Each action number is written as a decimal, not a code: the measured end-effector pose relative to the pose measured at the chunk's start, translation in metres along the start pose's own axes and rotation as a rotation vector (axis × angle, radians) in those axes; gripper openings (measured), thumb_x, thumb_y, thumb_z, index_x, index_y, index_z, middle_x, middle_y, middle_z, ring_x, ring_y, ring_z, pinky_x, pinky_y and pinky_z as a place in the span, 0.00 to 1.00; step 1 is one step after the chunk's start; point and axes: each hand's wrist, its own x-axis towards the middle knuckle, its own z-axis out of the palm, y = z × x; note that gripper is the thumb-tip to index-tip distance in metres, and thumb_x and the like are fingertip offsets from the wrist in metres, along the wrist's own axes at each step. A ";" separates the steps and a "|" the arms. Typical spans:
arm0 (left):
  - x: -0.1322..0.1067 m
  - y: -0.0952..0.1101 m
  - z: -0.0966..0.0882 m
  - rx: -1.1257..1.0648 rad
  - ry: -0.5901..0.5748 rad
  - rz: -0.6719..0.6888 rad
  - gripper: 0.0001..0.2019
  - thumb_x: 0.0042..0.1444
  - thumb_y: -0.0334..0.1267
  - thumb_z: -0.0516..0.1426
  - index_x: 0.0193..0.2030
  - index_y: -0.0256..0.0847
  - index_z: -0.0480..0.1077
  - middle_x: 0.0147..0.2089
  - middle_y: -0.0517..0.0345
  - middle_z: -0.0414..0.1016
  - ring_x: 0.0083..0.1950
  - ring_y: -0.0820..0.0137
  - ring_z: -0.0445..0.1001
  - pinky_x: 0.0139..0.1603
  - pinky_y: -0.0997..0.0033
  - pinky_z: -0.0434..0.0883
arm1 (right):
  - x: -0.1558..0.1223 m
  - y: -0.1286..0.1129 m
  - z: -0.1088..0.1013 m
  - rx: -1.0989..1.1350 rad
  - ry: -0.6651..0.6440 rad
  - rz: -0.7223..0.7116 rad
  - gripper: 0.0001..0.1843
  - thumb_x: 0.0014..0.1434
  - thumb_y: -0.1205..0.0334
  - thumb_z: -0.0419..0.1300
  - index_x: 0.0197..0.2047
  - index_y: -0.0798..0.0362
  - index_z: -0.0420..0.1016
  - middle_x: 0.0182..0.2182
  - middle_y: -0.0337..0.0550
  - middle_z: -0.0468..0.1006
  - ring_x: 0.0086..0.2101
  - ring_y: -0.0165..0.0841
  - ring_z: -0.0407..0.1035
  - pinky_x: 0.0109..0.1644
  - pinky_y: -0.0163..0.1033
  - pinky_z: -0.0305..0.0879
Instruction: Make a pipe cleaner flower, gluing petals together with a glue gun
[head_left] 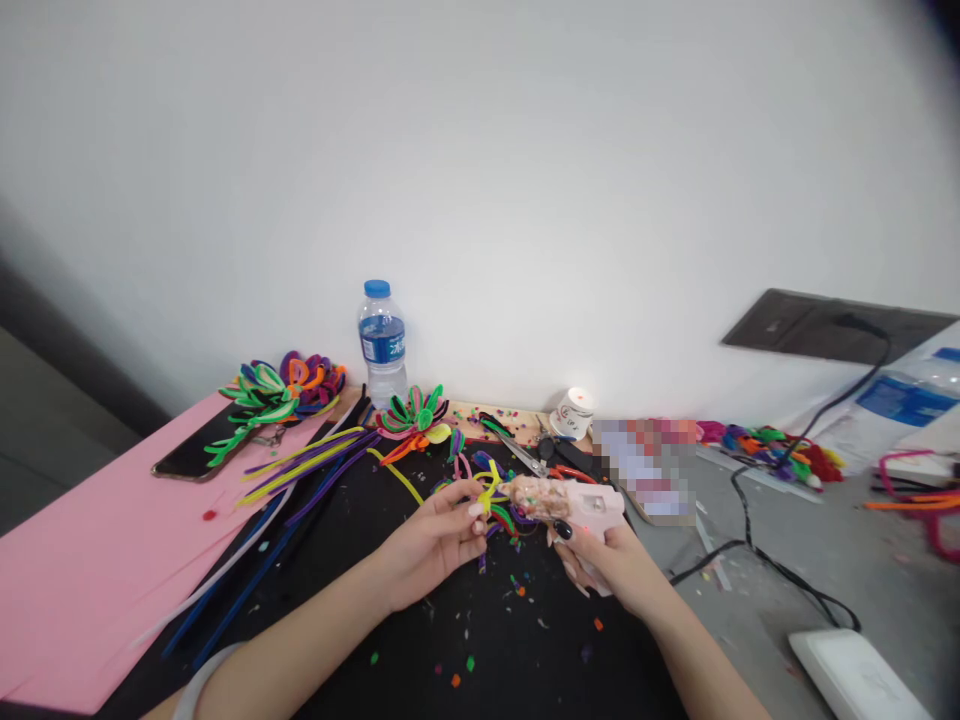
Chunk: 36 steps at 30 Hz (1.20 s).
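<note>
Between the thumb and fingers of my left hand [439, 540] is a small piece of bent yellow pipe cleaner [490, 488]. My right hand [611, 562] is wrapped around a pale pink hot glue gun [592, 505], whose crusted front end points left. Its nozzle is right at the yellow piece; whether they touch I cannot tell. Just behind my hands, more coloured pipe cleaner pieces lie on the black mat [420, 665]. A pipe cleaner flower [416, 412] in green, pink and orange sits beyond them.
A water bottle [382, 345] stands by the wall, with finished flowers [289, 385] over a dark phone [196, 445] to its left. Scissors [517, 450], a paper cup [572, 413] and a blurred-out phone screen [649, 475] lie behind. A black cable [742, 510] crosses the grey right side.
</note>
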 end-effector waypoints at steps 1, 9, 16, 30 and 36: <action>0.000 0.000 0.000 -0.001 0.002 0.002 0.08 0.47 0.26 0.60 0.35 0.38 0.71 0.26 0.61 0.69 0.27 0.79 0.68 0.33 0.77 0.68 | 0.000 0.000 0.000 -0.004 0.005 0.004 0.21 0.48 0.44 0.58 0.29 0.55 0.63 0.13 0.30 0.63 0.11 0.20 0.52 0.13 0.27 0.45; 0.002 -0.001 -0.002 -0.008 -0.011 0.010 0.09 0.47 0.25 0.60 0.36 0.39 0.71 0.26 0.60 0.69 0.28 0.79 0.68 0.33 0.78 0.68 | -0.002 0.000 0.003 -0.048 0.038 0.031 0.21 0.48 0.44 0.57 0.31 0.55 0.63 0.13 0.30 0.63 0.11 0.21 0.51 0.13 0.28 0.44; 0.002 0.000 0.001 -0.019 0.011 0.010 0.10 0.46 0.25 0.61 0.35 0.39 0.72 0.26 0.61 0.70 0.27 0.79 0.68 0.32 0.78 0.68 | -0.002 -0.001 0.002 -0.037 0.005 0.040 0.22 0.48 0.44 0.58 0.34 0.55 0.62 0.13 0.30 0.62 0.12 0.21 0.52 0.14 0.27 0.45; 0.001 0.000 -0.001 -0.009 -0.005 0.006 0.09 0.48 0.24 0.59 0.36 0.38 0.71 0.27 0.60 0.69 0.27 0.79 0.68 0.33 0.78 0.67 | 0.003 0.006 -0.005 -0.039 -0.028 -0.007 0.22 0.50 0.43 0.56 0.26 0.55 0.63 0.13 0.32 0.63 0.11 0.21 0.53 0.13 0.28 0.46; 0.001 0.000 -0.001 -0.014 -0.013 -0.007 0.09 0.47 0.24 0.60 0.35 0.38 0.71 0.26 0.60 0.69 0.27 0.79 0.68 0.33 0.78 0.67 | 0.002 0.004 -0.005 -0.032 -0.002 0.025 0.23 0.48 0.41 0.57 0.28 0.55 0.63 0.14 0.32 0.64 0.11 0.20 0.53 0.13 0.26 0.47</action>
